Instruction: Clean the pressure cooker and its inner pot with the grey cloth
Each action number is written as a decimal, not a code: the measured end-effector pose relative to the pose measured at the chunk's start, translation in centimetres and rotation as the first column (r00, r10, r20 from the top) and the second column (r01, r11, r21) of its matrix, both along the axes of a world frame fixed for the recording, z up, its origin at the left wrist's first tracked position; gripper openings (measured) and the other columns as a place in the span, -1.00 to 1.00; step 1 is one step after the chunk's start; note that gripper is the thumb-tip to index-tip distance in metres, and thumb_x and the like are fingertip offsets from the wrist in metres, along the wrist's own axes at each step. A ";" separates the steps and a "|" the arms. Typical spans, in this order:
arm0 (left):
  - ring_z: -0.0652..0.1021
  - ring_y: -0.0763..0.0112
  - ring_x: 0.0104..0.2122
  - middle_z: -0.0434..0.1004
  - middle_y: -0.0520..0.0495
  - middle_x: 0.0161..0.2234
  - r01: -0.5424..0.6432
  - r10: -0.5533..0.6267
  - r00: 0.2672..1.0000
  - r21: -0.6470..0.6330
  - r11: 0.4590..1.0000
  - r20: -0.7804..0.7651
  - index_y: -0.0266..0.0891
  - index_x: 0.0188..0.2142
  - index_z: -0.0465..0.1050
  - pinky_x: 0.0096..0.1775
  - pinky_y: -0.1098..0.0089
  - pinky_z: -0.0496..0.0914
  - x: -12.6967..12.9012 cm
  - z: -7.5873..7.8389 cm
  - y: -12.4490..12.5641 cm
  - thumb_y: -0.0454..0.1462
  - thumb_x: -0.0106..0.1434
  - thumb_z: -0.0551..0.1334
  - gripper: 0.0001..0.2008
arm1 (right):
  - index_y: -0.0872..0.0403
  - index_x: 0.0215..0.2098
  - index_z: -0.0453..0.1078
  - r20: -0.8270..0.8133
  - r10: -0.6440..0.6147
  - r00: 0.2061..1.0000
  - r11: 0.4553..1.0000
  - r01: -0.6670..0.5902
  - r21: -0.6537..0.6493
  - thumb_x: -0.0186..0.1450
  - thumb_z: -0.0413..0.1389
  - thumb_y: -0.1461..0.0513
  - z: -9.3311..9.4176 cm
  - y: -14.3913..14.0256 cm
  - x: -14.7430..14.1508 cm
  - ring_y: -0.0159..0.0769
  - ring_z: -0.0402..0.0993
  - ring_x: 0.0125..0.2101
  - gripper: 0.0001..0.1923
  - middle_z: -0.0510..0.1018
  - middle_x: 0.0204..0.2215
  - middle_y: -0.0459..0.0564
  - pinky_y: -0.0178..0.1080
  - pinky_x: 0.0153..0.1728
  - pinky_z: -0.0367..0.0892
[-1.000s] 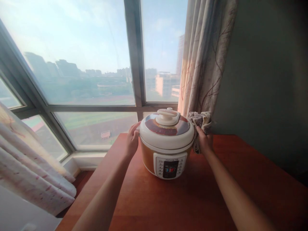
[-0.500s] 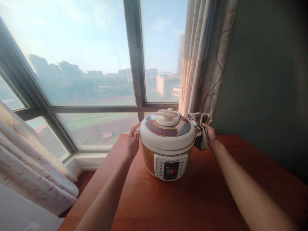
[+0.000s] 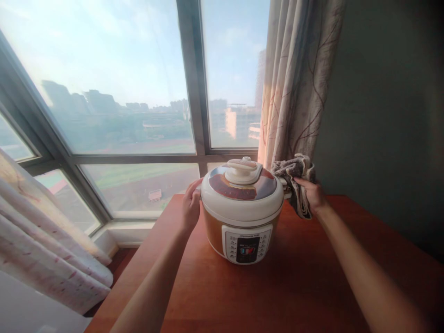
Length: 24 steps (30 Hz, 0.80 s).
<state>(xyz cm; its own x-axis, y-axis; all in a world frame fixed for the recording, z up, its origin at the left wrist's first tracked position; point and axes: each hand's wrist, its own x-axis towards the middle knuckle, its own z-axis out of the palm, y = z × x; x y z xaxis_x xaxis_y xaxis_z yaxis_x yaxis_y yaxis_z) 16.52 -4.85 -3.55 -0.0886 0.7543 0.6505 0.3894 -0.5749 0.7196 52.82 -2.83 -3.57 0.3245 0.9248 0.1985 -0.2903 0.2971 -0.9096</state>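
Observation:
A white and brown electric pressure cooker [image 3: 241,208] stands upright on the wooden table [image 3: 208,296], its lid on and its control panel facing me. At its left side my left hand [image 3: 190,206] is closed around the side handle, which the fingers mostly cover. My right hand [image 3: 312,194] grips a bunched grey-brown cloth [image 3: 296,178] just beyond the cooker's right handle [image 3: 286,188]. The cloth's folds hang down close to that handle; whether they touch it I cannot tell.
Behind the table is a large window [image 3: 132,83] with a grey frame. Patterned curtains hang at the right [image 3: 298,83] and at the lower left [image 3: 45,249]. A dark wall [image 3: 378,115] rises on the right.
My right hand has moved a little to the right with the cloth, away from the cooker's side. The cooker has shifted very slightly toward me; my left hand stays on its handle.

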 end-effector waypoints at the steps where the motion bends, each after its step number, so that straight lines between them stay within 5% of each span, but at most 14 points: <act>1: 0.45 0.08 0.11 0.49 -0.20 0.11 -0.002 0.002 1.000 0.000 1.000 -0.006 -0.26 0.02 0.51 0.18 0.10 0.26 0.0 0.0 0.0 -0.18 0.34 -0.03 -0.56 | 0.07 -0.31 0.54 0.008 -0.040 0.999 0.999 0.040 0.010 0.07 0.31 0.18 0.2 -0.6 -0.2 -0.31 0.41 -0.72 -0.79 0.57 -0.62 -0.13 -0.28 -0.69 0.37; 5: 0.44 0.10 0.11 0.48 -0.21 0.11 -0.020 0.020 1.000 -0.018 1.000 -0.013 -0.28 0.04 0.50 0.18 0.11 0.26 0.0 -0.1 0.0 -0.23 0.33 -0.03 -0.56 | 0.03 -0.23 0.55 0.185 -0.124 0.975 0.974 0.084 0.209 0.14 0.29 0.14 1.1 -3.3 -2.5 -0.19 0.60 -0.38 -0.76 0.65 -0.37 -0.06 -0.18 -0.31 0.53; 8: 0.43 0.10 0.13 0.49 -0.21 0.10 -0.032 0.032 0.999 -0.026 0.999 0.004 -0.27 0.05 0.48 0.19 0.10 0.25 0.0 -0.3 0.2 -0.22 0.34 -0.04 -0.56 | 0.02 -0.05 0.51 0.512 -0.256 0.820 0.899 0.008 0.437 0.17 0.23 0.19 1.8 -4.5 -4.7 -0.08 0.50 0.02 -0.65 0.61 -0.05 0.02 -0.02 0.12 0.33; 11: 0.42 0.10 0.14 0.49 -0.22 0.10 -0.023 0.023 1.000 -0.025 0.999 0.011 -0.28 0.06 0.48 0.20 0.09 0.24 -0.1 -0.5 0.3 -0.19 0.35 -0.03 -0.56 | 0.07 0.06 0.45 0.690 -0.441 0.574 0.842 -0.001 0.539 0.16 0.17 0.25 2.6 -3.8 -5.9 -0.03 0.43 0.08 -0.54 0.55 0.05 0.11 0.01 0.17 0.25; 14: 0.41 0.10 0.14 0.48 -0.21 0.11 -0.020 0.021 1.000 -0.038 0.999 0.002 -0.27 0.06 0.47 0.20 0.09 0.23 -0.2 -0.6 0.4 -0.17 0.35 -0.02 -0.56 | 0.09 -0.02 0.49 0.786 -0.426 0.449 0.897 0.099 0.430 0.16 0.15 0.22 3.7 -1.4 -5.4 0.02 0.49 0.00 -0.60 0.60 -0.05 0.15 -0.03 0.05 0.33; 17: 0.41 0.10 0.15 0.47 -0.21 0.12 -0.029 0.029 0.999 -0.039 0.999 -0.015 -0.27 0.07 0.47 0.20 0.10 0.23 -0.2 -0.6 0.3 -0.18 0.35 -0.03 -0.56 | 0.08 -0.18 0.52 0.768 -0.177 0.616 0.981 0.168 0.091 0.10 0.23 0.18 5.1 1.8 -4.1 0.03 0.54 -0.12 -0.69 0.66 -0.28 0.10 -0.07 -0.05 0.36; 19: 0.41 0.10 0.15 0.47 -0.21 0.12 -0.029 0.028 1.000 -0.031 0.999 -0.010 -0.27 0.07 0.47 0.20 0.10 0.23 -0.3 -0.7 0.4 -0.19 0.35 -0.03 -0.56 | 0.10 -0.27 0.52 0.663 -0.003 0.749 0.988 0.106 -0.116 0.09 0.25 0.17 5.9 3.6 -3.0 -0.01 0.57 -0.29 -0.75 0.63 -0.49 0.05 -0.09 -0.17 0.41; 24: 0.43 0.09 0.14 0.48 -0.21 0.11 -0.014 0.015 0.998 -0.017 1.000 0.057 -0.26 0.05 0.48 0.18 0.09 0.26 -0.4 -1.6 1.4 -0.17 0.33 -0.01 -0.56 | 0.12 -0.39 0.51 0.398 0.223 0.890 0.954 -0.115 -0.277 0.17 0.17 0.02 4.3 4.7 -0.6 -0.07 0.51 -0.61 -0.68 0.56 -0.66 0.05 -0.08 -0.49 0.45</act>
<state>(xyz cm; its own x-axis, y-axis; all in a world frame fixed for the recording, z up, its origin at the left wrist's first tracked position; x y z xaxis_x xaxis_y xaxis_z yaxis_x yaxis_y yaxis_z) 16.10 -3.48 -5.12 -0.1362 0.7630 0.6318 0.3554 -0.5577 0.7501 52.20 1.82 0.68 0.0950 0.9944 0.0462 0.1095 0.0357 -0.9933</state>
